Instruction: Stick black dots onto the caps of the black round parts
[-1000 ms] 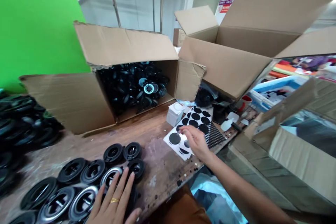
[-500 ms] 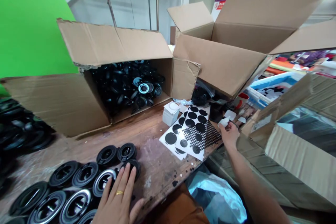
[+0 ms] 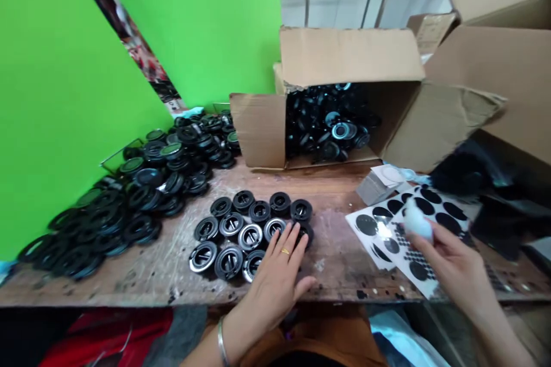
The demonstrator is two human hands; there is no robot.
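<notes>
My left hand point(image 3: 275, 272) lies flat with fingers extended over the near right edge of a cluster of round black parts point(image 3: 232, 223), covering some of them. Several of these parts have silvery rings and a bar across the centre. A small white bottle-like object point(image 3: 416, 221), blurred, is pinched in the fingers of my right hand point(image 3: 451, 264). That hand is above white sheets of black round stickers point(image 3: 365, 223), partly hiding them. Beside the sheets stands a small stack of white square cards point(image 3: 379, 183).
A big pile of black round parts point(image 3: 146, 183) covers the table's left side. Behind the cluster, a cardboard box point(image 3: 353, 57) lies on its side with more black parts inside. Another large carton point(image 3: 508, 80) stands at right. A green panel point(image 3: 206, 23) rises behind.
The view has swung left. My right hand has come from the table's right end to over the sticker sheets, bringing the white object. My left hand still rests on the round parts.
</notes>
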